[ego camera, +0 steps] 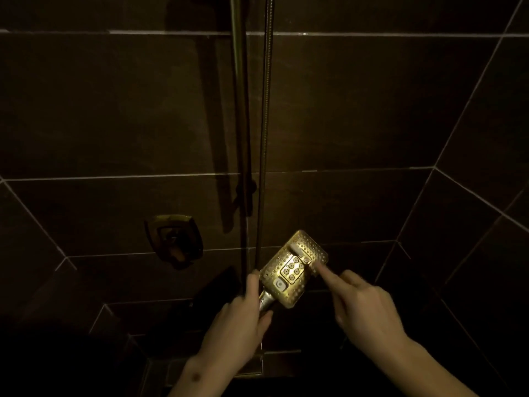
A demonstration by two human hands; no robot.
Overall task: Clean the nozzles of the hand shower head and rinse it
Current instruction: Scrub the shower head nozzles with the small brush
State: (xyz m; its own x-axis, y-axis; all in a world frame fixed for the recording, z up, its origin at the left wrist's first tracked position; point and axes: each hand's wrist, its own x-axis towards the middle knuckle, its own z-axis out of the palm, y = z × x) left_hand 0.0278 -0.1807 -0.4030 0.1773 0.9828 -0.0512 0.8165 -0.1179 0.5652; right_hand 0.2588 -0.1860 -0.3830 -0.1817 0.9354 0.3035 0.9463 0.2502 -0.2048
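The left hand (239,313) grips the handle of the hand shower head (292,267), nozzle face up, between both hands. The right hand (363,305), other fingers curled, presses its extended index fingertip (320,267) on the nozzles. No legible writing; hose (264,138) rises above the left hand.

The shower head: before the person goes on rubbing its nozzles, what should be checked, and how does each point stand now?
1. Shower head firmly held: ok, left hand grips its handle.
2. Nozzle face turned toward the person: ok.
3. Right hand on the nozzles: ok, index finger touches the face's right side.
4. Hose hanging free, not kinked: ok where visible.
5. Water off: cannot tell; no spray seen, wall valve position unclear.
6. Nozzles already clean: cannot tell, too dim.
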